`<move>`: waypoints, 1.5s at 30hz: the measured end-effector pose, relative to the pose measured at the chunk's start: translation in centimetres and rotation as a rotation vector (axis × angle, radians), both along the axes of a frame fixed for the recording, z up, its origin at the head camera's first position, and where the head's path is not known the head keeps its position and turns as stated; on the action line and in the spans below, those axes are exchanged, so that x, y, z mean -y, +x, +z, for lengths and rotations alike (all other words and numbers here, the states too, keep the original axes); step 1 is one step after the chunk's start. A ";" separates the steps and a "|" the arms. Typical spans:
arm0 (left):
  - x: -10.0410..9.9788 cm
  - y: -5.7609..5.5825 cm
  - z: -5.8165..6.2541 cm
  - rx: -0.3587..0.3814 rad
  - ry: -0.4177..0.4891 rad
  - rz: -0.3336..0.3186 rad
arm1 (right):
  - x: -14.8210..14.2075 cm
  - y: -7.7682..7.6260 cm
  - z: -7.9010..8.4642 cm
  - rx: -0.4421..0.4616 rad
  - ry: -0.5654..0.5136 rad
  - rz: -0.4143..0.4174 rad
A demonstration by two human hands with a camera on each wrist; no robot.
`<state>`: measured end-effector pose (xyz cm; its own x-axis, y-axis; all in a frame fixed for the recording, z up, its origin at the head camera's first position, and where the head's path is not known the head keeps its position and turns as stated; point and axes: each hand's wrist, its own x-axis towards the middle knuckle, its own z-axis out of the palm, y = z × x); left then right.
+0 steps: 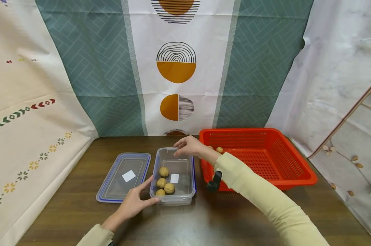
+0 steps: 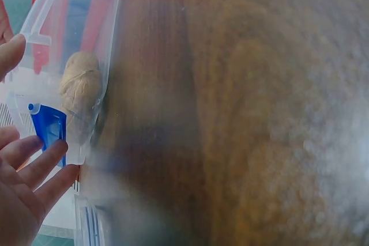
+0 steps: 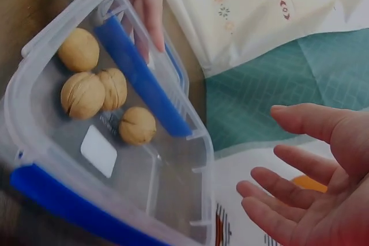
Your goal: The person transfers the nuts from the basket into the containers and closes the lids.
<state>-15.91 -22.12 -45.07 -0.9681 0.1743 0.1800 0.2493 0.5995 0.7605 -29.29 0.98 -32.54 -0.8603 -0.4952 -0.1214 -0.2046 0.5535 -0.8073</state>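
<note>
A clear plastic food container (image 1: 177, 198) with blue side clips stands lidless on the table. Several walnuts (image 1: 169, 188) lie in its near left part, beside a white label (image 1: 174, 178). My left hand (image 1: 134, 204) spans the near left corner, thumb at the front rim. Its spread, nearly straight fingers touch the left wall and blue clip (image 2: 51, 126) in the left wrist view. Over the far end of the container hovers my right hand (image 1: 190, 146). In the right wrist view its fingers (image 3: 277, 191) are loosely spread and hold nothing.
The container's lid (image 1: 111, 184), with a blue seal and a white label, lies flat to the left. A red perforated basket (image 1: 299, 179) stands on the right, with walnuts (image 1: 219, 149) at its far left. Patterned cloths (image 1: 105, 68) hang behind the table.
</note>
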 end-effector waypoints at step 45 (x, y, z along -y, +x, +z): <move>0.0 0.2 0.1 -0.009 -0.008 0.009 | -14.7 -8.4 -5.4 -0.015 0.141 -0.118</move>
